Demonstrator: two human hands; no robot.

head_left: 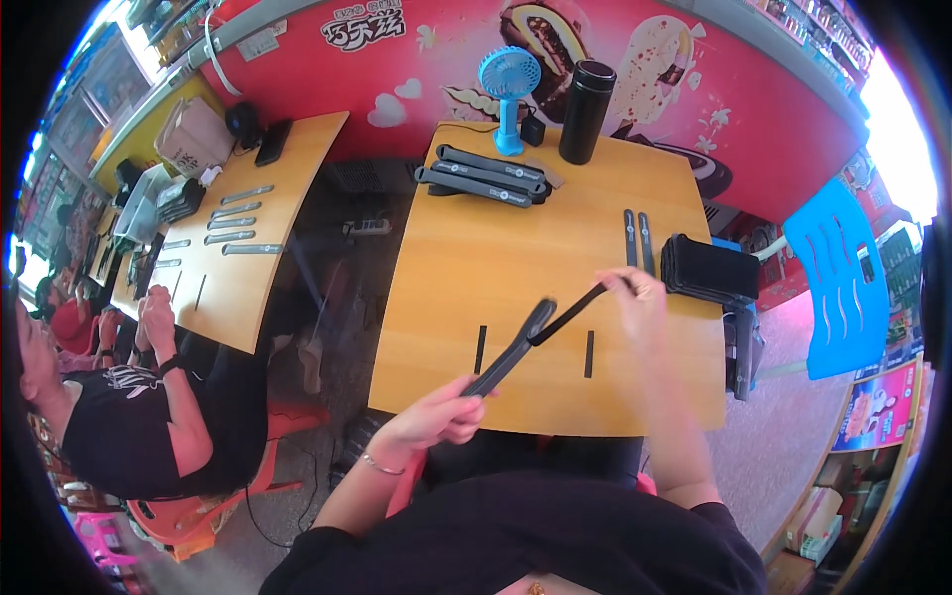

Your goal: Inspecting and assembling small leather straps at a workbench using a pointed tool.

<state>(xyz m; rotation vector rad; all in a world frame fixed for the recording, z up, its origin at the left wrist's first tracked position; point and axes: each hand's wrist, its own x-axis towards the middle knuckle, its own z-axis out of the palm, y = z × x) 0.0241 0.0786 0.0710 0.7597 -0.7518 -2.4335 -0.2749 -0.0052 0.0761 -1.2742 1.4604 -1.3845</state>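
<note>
My left hand [436, 412] is closed round the lower end of a dark grey strap [514, 349] with a rounded tip, held tilted above the near part of the table. A narrow black strip [573, 313] runs from the strap up to the right, its far end pinched in the fingers of my right hand [643, 297]. Whether strip and strap are one piece I cannot tell. Beneath them, two short black strips lie apart on the wooden table [446, 268]: a left one [481, 349] and a right one [589, 354].
Several printed grey straps [486, 178] lie piled at the back, near a blue fan [510, 89] and a black bottle [587, 111]. Two straps [637, 240] lie beside a black stack [709, 270]. A blue chair [838, 283] stands right; another person [129, 426] works at the left table [283, 183].
</note>
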